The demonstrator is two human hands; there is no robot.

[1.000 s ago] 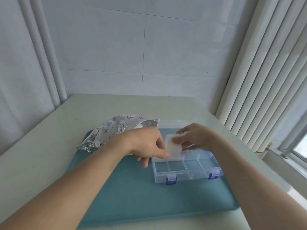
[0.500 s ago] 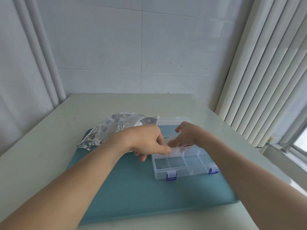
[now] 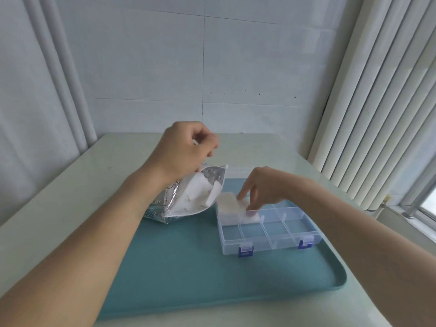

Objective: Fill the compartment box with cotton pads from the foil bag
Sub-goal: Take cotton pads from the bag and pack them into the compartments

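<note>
1. Left hand [image 3: 186, 147]: fingers curled into a loose fist that pinches the upper edge of the foil bag [image 3: 179, 197], with the back of the hand toward the camera. The hand is raised above the tabletop [image 3: 70, 197], and the forearm runs up from the lower left corner of the view.
2. Foil bag: lifted at its mouth by the left hand, bottom resting on the teal tray [image 3: 188, 267] at its far left part. The mouth gapes toward the right and shows white cotton pads inside.
3. Right hand [image 3: 262, 187]: fingers extended downward and slightly spread, their tips pressing on a cotton pad [image 3: 230, 201] in the far left compartment of the compartment box [image 3: 269, 232]. Nothing is gripped; the contact is by fingertips only. The wrist is bent down, and the forearm enters from the lower right.
4. Cotton pad: white, lying in the far row of the box at its left end; a second white patch shows just to its right, under the fingers, and whether that is a separate pad cannot be told.
5. Compartment box: clear plastic, open, standing on the right part of the tray just beside the bag. Two blue latches [image 3: 245, 251] face the camera. The four compartments of the near row hold nothing.
</note>
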